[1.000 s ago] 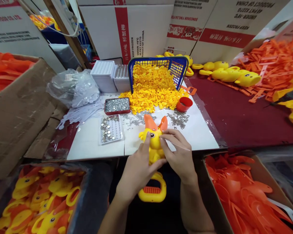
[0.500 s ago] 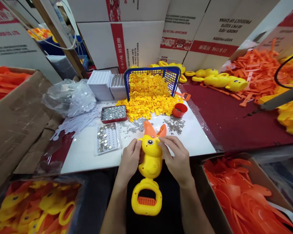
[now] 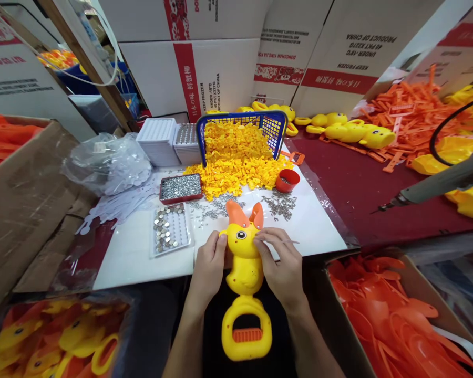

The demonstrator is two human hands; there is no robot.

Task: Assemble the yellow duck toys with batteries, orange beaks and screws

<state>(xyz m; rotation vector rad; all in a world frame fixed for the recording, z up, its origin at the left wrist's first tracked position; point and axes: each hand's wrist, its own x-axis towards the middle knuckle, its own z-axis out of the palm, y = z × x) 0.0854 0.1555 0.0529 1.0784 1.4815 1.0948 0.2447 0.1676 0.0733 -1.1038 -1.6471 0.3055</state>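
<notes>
A yellow plastic duck toy (image 3: 244,273) with an orange beak (image 3: 238,214) and a loop handle hangs upright in front of me, over the table's near edge. My left hand (image 3: 208,262) is closed on the left side of its head, thumb in front. On the other side, the bent fingers of my right hand (image 3: 279,260) pinch close together against the head, beside the eye. A thin sliver shows past those fingers; what they hold is too small to make out. The toy's far side is hidden.
Beyond the toy lie loose screws (image 3: 279,206), a red cup (image 3: 287,181), a dark red tray of metal bits (image 3: 181,187), a white tray of discs (image 3: 171,229) and a blue basket (image 3: 200,140) spilling yellow parts. An electric screwdriver (image 3: 429,186) hangs right. Boxes (image 3: 413,262) flank me.
The toy's handle has swung to the right and lower, while its head has shifted slightly left and down. Both hands stay at the head. The screwdriver appears further left in view.
</notes>
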